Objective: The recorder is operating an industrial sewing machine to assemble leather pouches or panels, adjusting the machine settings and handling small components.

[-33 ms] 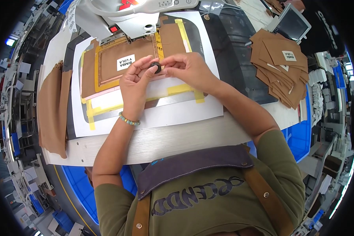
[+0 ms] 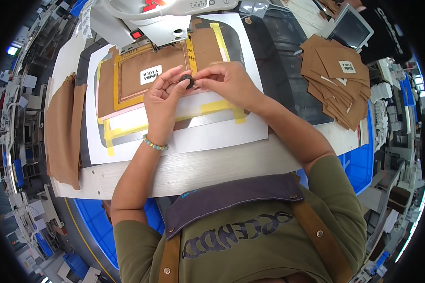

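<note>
The head view shows, at the far left, brown sheet material hanging over the table edge; next comes a pale machine head, bearing a red emblem and dark lettering, above a brown panel framed in yellow. On that panel sits a white label with bold dark capitals, upside down from the wearer's side. In front of it, the left hand is closed in a pinch on a small black round part, perhaps a bobbin, raised before the machine. The right hand brings thumb and forefinger together at the part's right edge; whether they grip it or a fine thread cannot be told. The step in hand looks like fine fingertip work on this part, and the next move seems to call for a steady left pinch and small, precise right fingers. Lower down, the olive shirt carries large dark lettering. At right, a stack of brown pieces is topped by another printed white label, beside a screen showing no readable text.
</note>
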The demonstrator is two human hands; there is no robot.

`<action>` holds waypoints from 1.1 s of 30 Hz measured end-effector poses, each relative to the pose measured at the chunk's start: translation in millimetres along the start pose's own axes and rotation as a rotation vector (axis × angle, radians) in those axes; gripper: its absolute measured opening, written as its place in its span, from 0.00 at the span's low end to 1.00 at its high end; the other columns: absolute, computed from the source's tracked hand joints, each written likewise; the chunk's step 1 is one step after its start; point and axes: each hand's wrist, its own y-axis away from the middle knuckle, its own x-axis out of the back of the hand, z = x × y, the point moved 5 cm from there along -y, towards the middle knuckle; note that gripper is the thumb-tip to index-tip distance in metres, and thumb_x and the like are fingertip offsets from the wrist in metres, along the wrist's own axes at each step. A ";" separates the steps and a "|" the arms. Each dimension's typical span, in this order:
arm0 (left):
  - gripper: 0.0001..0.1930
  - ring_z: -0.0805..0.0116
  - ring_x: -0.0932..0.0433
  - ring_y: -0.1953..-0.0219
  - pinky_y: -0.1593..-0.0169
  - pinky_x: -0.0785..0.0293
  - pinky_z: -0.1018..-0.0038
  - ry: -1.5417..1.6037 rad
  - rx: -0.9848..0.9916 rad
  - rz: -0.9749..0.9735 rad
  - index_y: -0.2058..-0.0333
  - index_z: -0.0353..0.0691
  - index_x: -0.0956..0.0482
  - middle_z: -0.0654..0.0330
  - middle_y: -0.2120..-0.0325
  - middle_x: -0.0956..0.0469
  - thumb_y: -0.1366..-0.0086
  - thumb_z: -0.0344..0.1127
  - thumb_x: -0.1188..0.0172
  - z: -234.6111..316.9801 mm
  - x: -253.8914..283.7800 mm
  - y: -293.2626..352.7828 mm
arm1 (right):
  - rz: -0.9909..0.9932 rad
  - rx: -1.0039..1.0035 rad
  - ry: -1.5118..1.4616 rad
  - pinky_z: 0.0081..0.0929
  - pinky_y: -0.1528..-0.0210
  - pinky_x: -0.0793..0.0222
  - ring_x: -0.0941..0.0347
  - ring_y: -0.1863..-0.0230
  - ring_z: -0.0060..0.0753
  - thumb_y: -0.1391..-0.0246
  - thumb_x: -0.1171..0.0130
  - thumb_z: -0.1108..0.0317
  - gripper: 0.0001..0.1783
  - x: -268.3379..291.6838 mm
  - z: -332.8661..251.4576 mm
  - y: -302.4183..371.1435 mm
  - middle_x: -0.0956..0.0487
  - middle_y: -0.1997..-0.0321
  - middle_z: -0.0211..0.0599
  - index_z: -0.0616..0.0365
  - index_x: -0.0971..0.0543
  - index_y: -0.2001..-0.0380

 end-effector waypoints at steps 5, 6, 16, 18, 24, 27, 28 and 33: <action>0.22 0.69 0.16 0.52 0.49 0.17 0.73 -0.259 -0.070 -0.074 0.40 0.33 0.27 0.52 0.51 0.16 0.33 0.21 0.38 5.2 -0.3 -0.3 | 0.093 0.263 0.450 0.16 0.59 0.26 0.23 0.64 0.16 0.34 0.40 0.71 0.08 14.6 -12.9 -1.9 0.16 0.63 0.32 0.64 0.18 0.58; 0.23 0.67 0.15 0.52 0.49 0.17 0.73 -0.415 -0.148 -0.098 0.40 0.35 0.27 0.52 0.51 0.16 0.34 0.21 0.37 9.5 -0.8 0.3 | 0.082 0.211 0.460 0.16 0.59 0.26 0.23 0.64 0.16 0.34 0.40 0.71 0.08 14.1 -8.7 -3.3 0.16 0.63 0.32 0.64 0.18 0.58; 0.17 0.65 0.15 0.54 0.49 0.17 0.71 -0.765 -0.385 -0.044 0.51 0.35 0.22 0.57 0.58 0.17 0.39 0.19 0.34 22.2 -2.1 3.6 | -0.150 -0.244 -0.523 0.32 0.42 0.19 0.19 0.45 0.39 0.30 0.45 0.65 0.09 4.6 23.5 -12.0 0.20 0.46 0.51 0.60 0.27 0.56; 0.16 0.59 0.17 0.59 0.56 0.19 0.67 -0.882 -0.514 -0.072 0.54 0.37 0.23 0.57 0.63 0.20 0.41 0.20 0.33 26.7 -4.3 4.9 | -0.166 -0.249 -0.584 0.33 0.40 0.20 0.19 0.44 0.40 0.30 0.45 0.66 0.08 4.2 24.2 -12.1 0.20 0.44 0.52 0.60 0.27 0.56; 0.16 0.57 0.21 0.60 0.57 0.22 0.65 -1.116 -0.833 -0.136 0.58 0.36 0.20 0.58 0.60 0.19 0.47 0.19 0.33 32.1 -13.0 8.4 | -0.218 -0.223 -0.696 0.34 0.33 0.25 0.20 0.42 0.37 0.27 0.48 0.65 0.07 0.8 26.1 -12.6 0.20 0.42 0.50 0.57 0.26 0.59; 0.19 0.58 0.20 0.60 0.56 0.22 0.66 -1.114 -0.858 -0.130 0.55 0.38 0.18 0.59 0.58 0.17 0.46 0.17 0.33 35.1 -14.0 7.2 | -0.213 -0.225 -0.724 0.34 0.32 0.26 0.21 0.42 0.36 0.28 0.48 0.66 0.07 0.4 28.2 -13.2 0.20 0.42 0.49 0.56 0.26 0.59; 0.19 0.58 0.20 0.60 0.56 0.22 0.66 -1.125 -0.849 -0.145 0.55 0.38 0.18 0.59 0.58 0.17 0.46 0.17 0.33 35.0 -15.1 7.0 | -0.208 -0.226 -0.733 0.34 0.32 0.26 0.21 0.42 0.35 0.28 0.48 0.66 0.06 0.2 28.6 -13.4 0.20 0.43 0.48 0.56 0.26 0.59; 0.15 0.65 0.19 0.60 0.58 0.20 0.71 -0.795 -0.583 -0.195 0.55 0.36 0.15 0.57 0.54 0.18 0.41 0.19 0.34 27.9 -13.2 7.2 | -0.178 -0.190 -0.754 0.31 0.35 0.25 0.20 0.45 0.32 0.30 0.45 0.66 0.06 0.1 22.4 -13.9 0.20 0.44 0.44 0.56 0.26 0.56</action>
